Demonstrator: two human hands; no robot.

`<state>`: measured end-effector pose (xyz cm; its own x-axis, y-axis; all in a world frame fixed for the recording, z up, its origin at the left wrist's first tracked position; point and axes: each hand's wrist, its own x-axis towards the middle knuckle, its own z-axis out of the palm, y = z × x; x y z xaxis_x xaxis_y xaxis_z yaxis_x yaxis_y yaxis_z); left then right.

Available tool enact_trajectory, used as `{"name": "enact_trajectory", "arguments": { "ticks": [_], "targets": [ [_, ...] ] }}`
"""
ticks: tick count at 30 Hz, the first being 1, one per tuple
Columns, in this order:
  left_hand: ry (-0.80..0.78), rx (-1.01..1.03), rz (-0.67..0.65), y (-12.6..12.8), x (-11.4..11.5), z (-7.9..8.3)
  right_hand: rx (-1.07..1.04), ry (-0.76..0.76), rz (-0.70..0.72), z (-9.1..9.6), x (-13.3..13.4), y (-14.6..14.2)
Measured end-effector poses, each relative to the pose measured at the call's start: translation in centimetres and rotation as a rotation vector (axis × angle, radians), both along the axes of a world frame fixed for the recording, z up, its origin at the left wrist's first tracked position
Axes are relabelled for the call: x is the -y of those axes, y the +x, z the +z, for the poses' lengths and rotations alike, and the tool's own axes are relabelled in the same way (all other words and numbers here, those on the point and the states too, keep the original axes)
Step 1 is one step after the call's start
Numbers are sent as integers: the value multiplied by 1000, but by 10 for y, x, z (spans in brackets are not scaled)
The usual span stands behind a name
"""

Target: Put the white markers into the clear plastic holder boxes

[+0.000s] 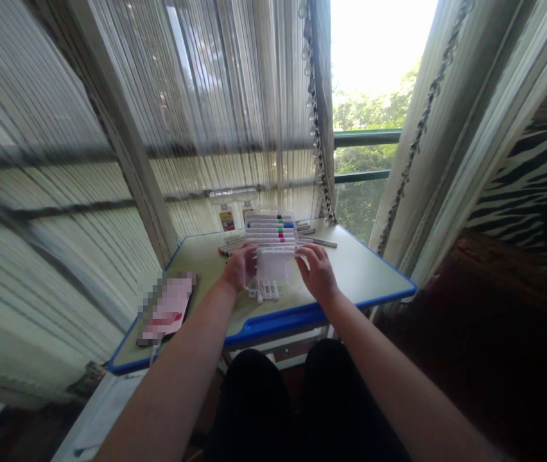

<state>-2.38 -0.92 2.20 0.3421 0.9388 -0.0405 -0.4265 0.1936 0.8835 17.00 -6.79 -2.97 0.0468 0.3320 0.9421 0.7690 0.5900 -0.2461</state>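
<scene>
Both hands on clear marker case (272,264), desk centre.

Near: left hand (239,268) is curled around the case's left side and right hand (318,273) grips its right side. The case stands on the blue-edged desk (374,276), with white markers (264,293) lying at its front edge. A phone (167,308) lies well left. Behind: rows of colour-capped markers (270,230) in the raised part of the case, loose pens (319,242) just beyond, then the curtain (206,115).

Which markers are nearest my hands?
The few white markers at the near end of the clear case, between left hand and right hand; the coloured-cap rows and loose markers lie farther back.
</scene>
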Motion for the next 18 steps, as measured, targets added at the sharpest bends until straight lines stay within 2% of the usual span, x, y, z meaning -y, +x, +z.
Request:
{"name": "enact_trajectory", "arguments": {
  "ticks": [5,9,14,18],
  "targets": [
    [-1,-12,33,0,0,0,-217,-9,67,1,2,-1],
    [-6,0,50,1,1,0,-632,-87,162,5,2,7],
    [-18,-25,52,3,1,0,-1227,-228,565,14,-6,22],
    [-7,-40,41,4,2,0,-1490,-326,905,22,-10,31]
  ]
}}
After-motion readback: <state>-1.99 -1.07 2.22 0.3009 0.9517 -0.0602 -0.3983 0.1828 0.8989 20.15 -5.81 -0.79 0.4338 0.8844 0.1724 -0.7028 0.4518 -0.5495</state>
